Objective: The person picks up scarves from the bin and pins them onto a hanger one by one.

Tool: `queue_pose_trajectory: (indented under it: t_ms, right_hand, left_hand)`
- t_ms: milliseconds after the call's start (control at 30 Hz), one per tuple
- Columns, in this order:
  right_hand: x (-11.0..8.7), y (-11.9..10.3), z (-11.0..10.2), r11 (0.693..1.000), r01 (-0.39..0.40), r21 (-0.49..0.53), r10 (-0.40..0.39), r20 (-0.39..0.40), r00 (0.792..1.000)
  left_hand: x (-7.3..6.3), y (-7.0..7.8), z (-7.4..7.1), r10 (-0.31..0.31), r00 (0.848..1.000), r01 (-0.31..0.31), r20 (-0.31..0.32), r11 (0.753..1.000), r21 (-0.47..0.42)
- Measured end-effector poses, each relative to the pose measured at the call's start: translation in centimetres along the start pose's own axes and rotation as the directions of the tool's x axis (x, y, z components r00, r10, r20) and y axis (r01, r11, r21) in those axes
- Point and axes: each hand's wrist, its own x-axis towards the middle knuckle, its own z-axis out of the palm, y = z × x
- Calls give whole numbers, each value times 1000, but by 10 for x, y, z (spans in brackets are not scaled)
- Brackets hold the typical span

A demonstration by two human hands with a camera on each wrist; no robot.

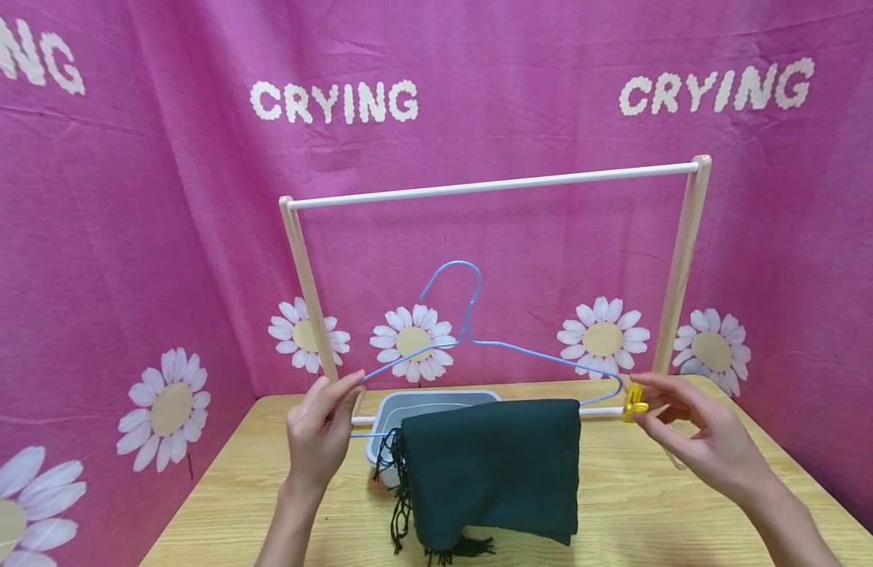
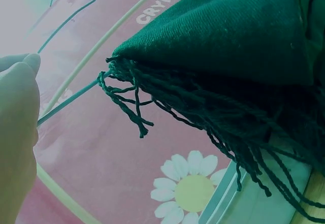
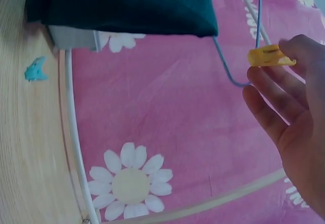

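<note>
A blue wire hanger is held up in front, its hook uppermost. Over its bottom bar drapes a folded dark green scarf, with black-looking fringe dangling at the left side. My left hand pinches the hanger's left corner between thumb and fingers. At the opposite corner, my right hand pinches a yellow clothespin by its handles. In the right wrist view the clothespin is right at the hanger wire; whether it bites the wire, I cannot tell.
A wooden rack with a white top rod stands at the table's back. Behind the scarf is a grey plastic basket, partly hidden. A teal clip lies on the wooden table. Pink daisy-patterned cloth surrounds it.
</note>
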Motion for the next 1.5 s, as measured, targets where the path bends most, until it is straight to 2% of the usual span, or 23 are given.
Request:
queue_pose_trajectory:
  t_ms: [67,233,467,633,867,1033,1267,1367,1433,1500]
  right_hand:
    - [2,-3,2,1000,2,16,-2,-15,1000]
    - [3,-9,8,999,-48,-1,48,16,999]
    - [3,-12,15,998,-40,-49,40,12,999]
    - [2,-15,21,993,-39,-108,44,49,998]
    - [3,-17,23,990,-70,-126,74,28,997]
    - [4,-18,22,991,-41,-124,41,0,999]
    - [5,-18,17,997,-19,-72,14,-66,998]
    - [5,-20,15,998,-45,-53,39,-122,992]
    - [6,-21,14,999,-48,0,47,-160,986]
    - [7,-21,14,992,-38,124,61,-184,981]
  left_hand:
    - [0,2,1,5,1000,-5,-1,1000,-7]
    - [0,7,5,11,1000,-11,2,1000,-18]
    - [0,14,11,14,999,-12,32,999,-41]
    - [1,18,13,18,999,-17,35,999,-45]
    - [3,21,13,10,1000,-8,28,999,-53]
    - [4,23,13,18,1000,-16,22,997,-74]
    - [9,29,15,9,1000,-10,-7,996,-88]
    - [10,31,17,5,1000,-6,-18,996,-92]
    - [9,32,18,3,1000,-5,-19,996,-94]
    - [8,32,18,-2,1000,0,-17,995,-97]
